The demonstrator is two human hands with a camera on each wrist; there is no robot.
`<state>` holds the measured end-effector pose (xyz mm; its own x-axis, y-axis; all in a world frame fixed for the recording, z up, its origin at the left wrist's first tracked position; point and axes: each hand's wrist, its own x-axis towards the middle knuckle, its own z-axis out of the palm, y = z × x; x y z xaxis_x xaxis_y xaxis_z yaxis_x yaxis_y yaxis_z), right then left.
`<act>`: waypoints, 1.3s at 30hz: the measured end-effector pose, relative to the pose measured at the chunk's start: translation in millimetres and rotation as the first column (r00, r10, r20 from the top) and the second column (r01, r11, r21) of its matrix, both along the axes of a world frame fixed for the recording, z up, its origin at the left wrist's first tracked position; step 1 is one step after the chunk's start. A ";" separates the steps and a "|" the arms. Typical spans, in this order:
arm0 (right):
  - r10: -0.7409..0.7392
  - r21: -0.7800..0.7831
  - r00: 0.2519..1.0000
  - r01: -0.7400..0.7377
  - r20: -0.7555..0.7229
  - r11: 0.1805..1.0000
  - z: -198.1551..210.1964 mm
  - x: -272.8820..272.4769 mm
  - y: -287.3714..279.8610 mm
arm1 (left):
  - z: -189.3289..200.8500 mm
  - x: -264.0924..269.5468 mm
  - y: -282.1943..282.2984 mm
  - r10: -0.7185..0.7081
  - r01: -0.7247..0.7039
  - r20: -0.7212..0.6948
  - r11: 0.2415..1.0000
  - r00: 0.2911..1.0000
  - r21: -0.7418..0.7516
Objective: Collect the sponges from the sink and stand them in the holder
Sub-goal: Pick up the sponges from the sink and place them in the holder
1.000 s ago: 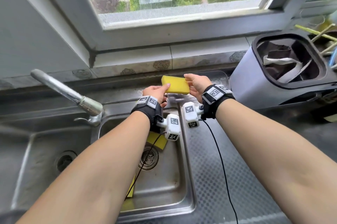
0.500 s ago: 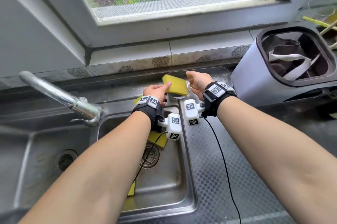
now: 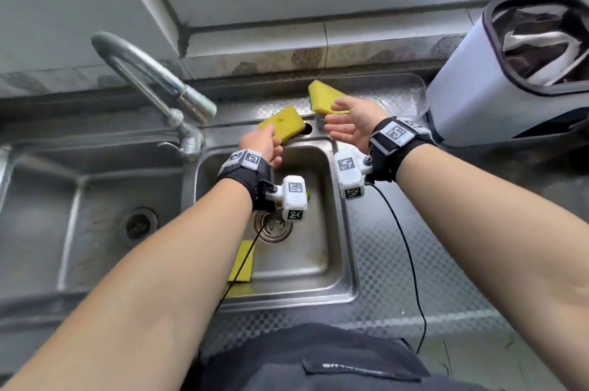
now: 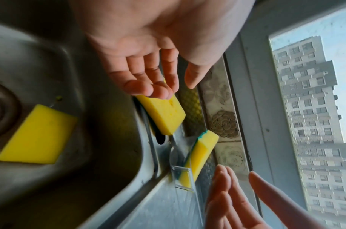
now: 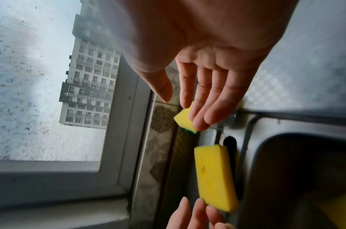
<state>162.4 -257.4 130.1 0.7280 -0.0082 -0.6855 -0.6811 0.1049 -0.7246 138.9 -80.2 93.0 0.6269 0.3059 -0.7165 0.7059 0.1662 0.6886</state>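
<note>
One yellow sponge with a green back (image 3: 323,96) (image 4: 202,152) stands tilted in the clear holder (image 4: 182,178) behind the sink (image 3: 287,299). My right hand (image 3: 338,123) (image 5: 187,106) is open next to it, fingertips at its edge. A second yellow sponge (image 3: 283,124) (image 4: 163,115) (image 5: 215,176) lies flat on the sink's back rim. The fingertips of my open left hand (image 3: 271,137) (image 4: 158,88) touch its near end. Another sponge (image 3: 243,260) lies in the basin near my left arm, and one more (image 4: 36,134) lies by the drain.
A steel tap (image 3: 153,78) arches over the left side of the rim. A grey bin with a black liner (image 3: 478,88) stands on the counter to the right. A second basin (image 3: 95,215) is on the left. A black cable (image 3: 411,263) trails from my right wrist.
Both hands held one sponge above the holder; now it stands in the holder and both hands have let go. My left hand has dropped to the sponge on the rim.
</note>
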 end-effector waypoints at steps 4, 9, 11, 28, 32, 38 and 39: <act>0.114 -0.023 0.992 -0.115 -0.054 0.993 -16.8 -30.4 24.6 | -19.8 -46.6 37.5 0.041 -0.043 -0.079 0.999 0.996 -0.026; 0.218 -0.037 0.962 -0.226 -0.164 0.973 -46.7 -62.3 54.2 | -48.2 -94.7 70.0 0.046 -0.046 -0.215 0.999 0.975 0.005; 0.243 -0.037 0.949 -0.255 -0.203 0.966 -59.4 -75.2 66.7 | -57.4 -108.9 79.4 0.031 -0.025 -0.257 0.999 0.966 0.026; 0.336 0.039 0.809 -0.363 -0.482 0.931 -157.5 -140.9 142.7 | -133.9 -145.0 111.2 -0.180 0.261 -0.559 0.963 0.809 0.069; 0.347 0.037 0.769 -0.389 -0.538 0.920 -176.4 -148.2 145.1 | -179.2 -149.6 125.3 -0.230 0.313 -0.551 0.948 0.802 0.060; 0.385 0.147 0.714 -0.373 -0.585 0.916 -190.6 -163.7 151.7 | -146.6 -146.6 115.4 -0.262 0.339 -0.565 0.940 0.783 0.033; 0.388 0.158 0.711 -0.370 -0.587 0.916 -191.9 -165.6 153.8 | -150.4 -148.0 117.4 -0.258 0.340 -0.582 0.940 0.771 0.034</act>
<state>-3.2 -103.6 -61.8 0.1101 0.2032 -0.9729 -0.9566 -0.2442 -0.1592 -9.1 37.2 -57.3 0.2018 0.2863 -0.9366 0.9714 -0.1806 0.1540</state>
